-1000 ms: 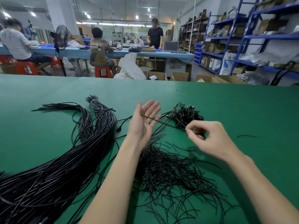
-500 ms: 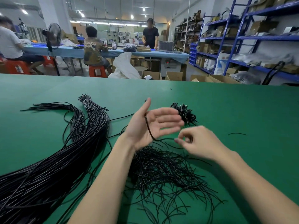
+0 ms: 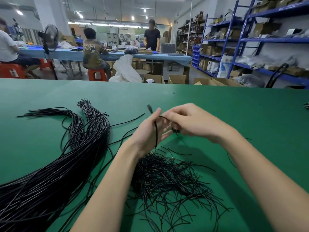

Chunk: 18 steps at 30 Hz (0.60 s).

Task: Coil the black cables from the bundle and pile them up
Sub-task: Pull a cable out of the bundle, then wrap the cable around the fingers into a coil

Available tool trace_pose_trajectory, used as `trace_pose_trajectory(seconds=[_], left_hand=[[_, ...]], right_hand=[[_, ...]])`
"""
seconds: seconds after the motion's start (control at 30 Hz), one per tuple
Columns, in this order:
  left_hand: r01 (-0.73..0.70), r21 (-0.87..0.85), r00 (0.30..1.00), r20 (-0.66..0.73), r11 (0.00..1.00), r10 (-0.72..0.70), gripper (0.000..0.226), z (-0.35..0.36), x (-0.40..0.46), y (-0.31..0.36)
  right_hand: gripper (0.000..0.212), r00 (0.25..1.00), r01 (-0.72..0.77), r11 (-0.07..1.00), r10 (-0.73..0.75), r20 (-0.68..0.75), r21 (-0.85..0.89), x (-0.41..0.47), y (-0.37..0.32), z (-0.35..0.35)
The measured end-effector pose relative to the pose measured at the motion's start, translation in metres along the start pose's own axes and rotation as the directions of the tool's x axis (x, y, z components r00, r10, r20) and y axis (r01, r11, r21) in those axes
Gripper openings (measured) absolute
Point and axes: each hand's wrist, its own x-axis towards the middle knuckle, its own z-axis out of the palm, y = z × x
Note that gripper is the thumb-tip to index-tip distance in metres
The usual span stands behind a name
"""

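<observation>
A thick bundle of long black cables (image 3: 55, 168) is spread along the left edge of the green tabletop (image 3: 250, 114). Toward the middle, a single black cable (image 3: 156, 133) is draped across the flat, straight-fingered left hand (image 3: 150, 131). Touching it, the right hand (image 3: 192, 123) is curled, pinching that cable. A loose pile of thin black ties (image 3: 168, 180) lies below, toward the near edge.
</observation>
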Motion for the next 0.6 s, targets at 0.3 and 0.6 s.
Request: trace_pose_trajectory(seconds=[0.3, 0.6], left_hand=[[-0.082, -0.328, 0.976, 0.165, 0.941, 0.143, 0.059, -0.011, -0.006, 0.001], [0.144, 0.005, 0.919, 0.369, 0.989, -0.136, 0.066, -0.005, -0.011, -0.004]], right_hand=[[0.041, 0.933, -0.227, 0.936, 0.129, 0.337, 0.269, -0.030, 0.057, 0.034], [0.027, 0.944, -0.079, 0.972, 0.144, 0.297, -0.219, -0.001, 0.066, -0.006]])
